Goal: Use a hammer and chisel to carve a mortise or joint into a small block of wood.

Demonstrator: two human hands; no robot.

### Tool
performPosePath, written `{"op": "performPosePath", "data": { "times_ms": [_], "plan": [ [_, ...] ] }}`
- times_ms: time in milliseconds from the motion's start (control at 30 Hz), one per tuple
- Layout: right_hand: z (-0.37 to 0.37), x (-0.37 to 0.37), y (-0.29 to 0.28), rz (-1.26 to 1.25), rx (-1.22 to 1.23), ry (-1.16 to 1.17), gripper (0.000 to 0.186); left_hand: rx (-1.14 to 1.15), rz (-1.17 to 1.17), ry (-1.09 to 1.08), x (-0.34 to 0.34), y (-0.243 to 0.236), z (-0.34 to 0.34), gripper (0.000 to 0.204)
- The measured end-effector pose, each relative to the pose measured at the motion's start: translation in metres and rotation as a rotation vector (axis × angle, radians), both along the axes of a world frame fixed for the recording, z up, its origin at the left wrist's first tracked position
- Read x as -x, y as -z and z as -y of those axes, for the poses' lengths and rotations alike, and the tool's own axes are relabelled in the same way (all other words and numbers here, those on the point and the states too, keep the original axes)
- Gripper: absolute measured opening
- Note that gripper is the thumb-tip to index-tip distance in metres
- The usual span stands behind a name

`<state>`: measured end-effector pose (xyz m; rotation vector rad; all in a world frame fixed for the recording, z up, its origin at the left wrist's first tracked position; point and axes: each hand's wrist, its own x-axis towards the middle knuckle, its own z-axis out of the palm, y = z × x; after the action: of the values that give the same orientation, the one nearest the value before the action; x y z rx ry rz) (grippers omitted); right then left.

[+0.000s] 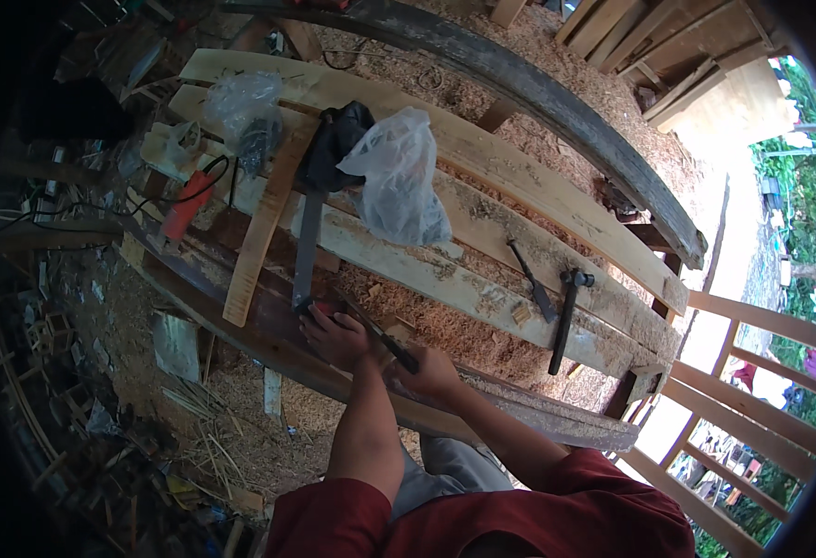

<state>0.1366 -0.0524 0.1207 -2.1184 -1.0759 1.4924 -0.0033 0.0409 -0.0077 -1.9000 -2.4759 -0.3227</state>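
Note:
My right hand (433,374) is closed around the dark handle of a long thin tool (377,332). The tool slants up and left toward my left hand, and its exact kind does not show. My left hand (336,340) is bent over the near plank (268,312), its fingers closed at the dark end of a flat grey metal strip (307,246). Whatever lies under those fingers is hidden. Left of the strip, a narrow brown board (261,237) rests across the planks.
A hammer (567,321) and a dark chisel-like tool (533,282) lie on the long planks (510,237). Clear plastic bags (399,181), a black bag (329,153) and an orange corded power tool (185,209) sit farther left. A dark beam (557,93) curves behind; shavings (492,335) cover the ground.

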Motion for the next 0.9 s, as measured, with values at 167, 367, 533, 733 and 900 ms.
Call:
{"op": "performPosePath", "data": {
  "times_ms": [167,367,533,733,900],
  "plan": [
    [-0.047,0.000,-0.027,-0.028,0.063,-0.151,0.047,0.030,0.003,0.007,-0.006,-0.003,-0.001,0.054],
    [-0.112,0.008,-0.014,-0.267,0.178,-0.085,0.066,0.066,0.009,0.042,0.001,-0.003,0.001,0.053],
    [-0.118,0.022,0.006,-0.142,0.120,-0.115,0.071,0.191,-0.108,0.087,0.012,0.001,0.001,0.056],
    [-0.165,0.013,0.030,-0.266,0.263,0.042,0.080,0.082,0.058,0.064,-0.010,-0.028,-0.004,0.064],
    [-0.183,0.015,0.057,-0.327,0.295,0.055,0.076,0.149,0.018,0.081,0.004,-0.012,-0.004,0.068]
  ]
}}
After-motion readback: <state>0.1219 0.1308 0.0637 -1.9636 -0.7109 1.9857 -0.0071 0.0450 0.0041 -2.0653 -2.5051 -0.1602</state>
